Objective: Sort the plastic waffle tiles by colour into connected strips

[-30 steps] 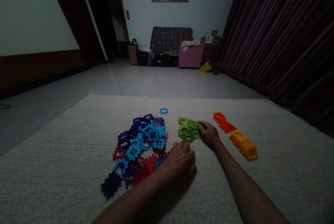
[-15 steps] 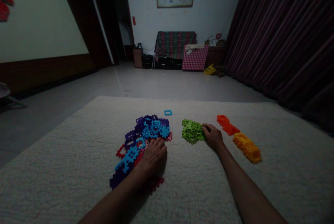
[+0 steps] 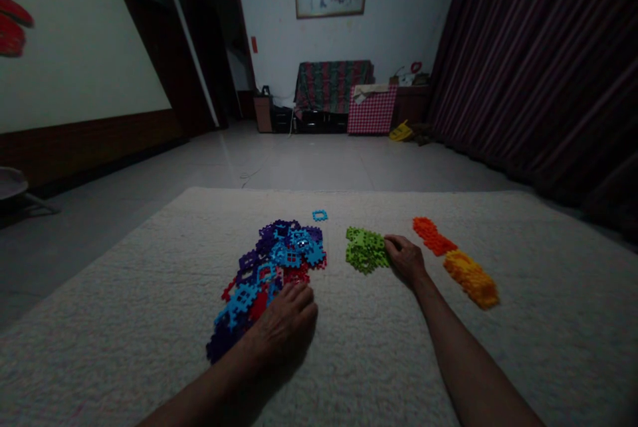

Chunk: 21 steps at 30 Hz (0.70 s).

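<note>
My left hand is at the lower right of a mixed heap, fingers curled together; whatever is in them is hidden. Red interlocking building pieces show just beyond its knuckles. Dark purple pieces and light blue pieces make up most of this heap. Against the right edge of a pile of green interlocking pieces, my right hand has its fingers closed on the pieces there. One light blue frame-shaped piece lies apart, beyond both piles.
Orange pieces and yellow pieces form a slanting row right of my right hand. Everything lies on a pale fleecy mat. Farther off are a tiled floor, a cloth-covered cabinet and dark curtains.
My left hand has drawn back slightly toward me, uncovering red pieces. Some light blue pieces in the heap have shifted. A red piece below that hand is no longer visible. My right hand stays put.
</note>
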Each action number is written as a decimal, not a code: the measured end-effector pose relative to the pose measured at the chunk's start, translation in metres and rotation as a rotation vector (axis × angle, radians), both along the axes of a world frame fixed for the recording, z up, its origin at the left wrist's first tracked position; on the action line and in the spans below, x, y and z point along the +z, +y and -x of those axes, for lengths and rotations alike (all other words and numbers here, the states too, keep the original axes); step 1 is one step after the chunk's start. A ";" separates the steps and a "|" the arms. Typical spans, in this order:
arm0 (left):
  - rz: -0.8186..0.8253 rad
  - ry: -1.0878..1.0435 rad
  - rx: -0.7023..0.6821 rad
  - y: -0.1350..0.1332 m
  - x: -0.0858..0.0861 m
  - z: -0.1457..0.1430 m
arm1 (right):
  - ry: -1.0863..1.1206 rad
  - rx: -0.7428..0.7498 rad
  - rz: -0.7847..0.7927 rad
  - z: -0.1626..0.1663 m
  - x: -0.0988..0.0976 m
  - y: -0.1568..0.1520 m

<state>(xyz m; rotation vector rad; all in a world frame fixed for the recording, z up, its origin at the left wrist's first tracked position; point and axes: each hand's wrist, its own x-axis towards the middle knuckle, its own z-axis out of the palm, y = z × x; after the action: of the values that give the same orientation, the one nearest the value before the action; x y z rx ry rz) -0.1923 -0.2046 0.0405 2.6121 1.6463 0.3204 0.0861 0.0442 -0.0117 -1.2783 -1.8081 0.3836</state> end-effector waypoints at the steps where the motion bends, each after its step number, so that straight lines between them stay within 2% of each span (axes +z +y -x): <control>1: 0.007 0.010 0.020 0.006 -0.002 0.000 | 0.000 0.000 -0.002 0.000 0.000 0.000; 4: 0.011 -0.036 0.066 0.034 -0.006 -0.015 | -0.004 -0.002 0.001 0.000 0.000 -0.001; 8: -0.043 -0.318 0.077 0.090 -0.017 -0.062 | -0.011 0.010 0.024 0.001 0.003 -0.003; 9: -0.068 -0.407 0.121 0.105 -0.022 -0.072 | -0.009 0.011 0.025 0.001 0.003 -0.004; 11: -0.148 -0.576 0.305 0.135 -0.034 -0.088 | -0.006 0.014 0.021 0.001 0.003 -0.005; 14: -0.204 -0.719 0.473 0.168 -0.047 -0.096 | -0.010 0.020 0.022 0.000 0.003 -0.004; 17: -0.236 -0.721 0.520 0.184 -0.050 -0.097 | -0.034 0.025 0.020 0.000 0.000 -0.001; 21: -0.183 -0.550 0.532 0.190 -0.044 -0.104 | -0.127 0.040 -0.012 0.002 -0.004 0.000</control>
<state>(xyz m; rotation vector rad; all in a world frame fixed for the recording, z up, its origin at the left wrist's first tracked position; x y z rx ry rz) -0.0883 -0.0150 -0.0033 1.8605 2.1026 1.1303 0.0840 0.0438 -0.0155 -1.2847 -1.9423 0.3188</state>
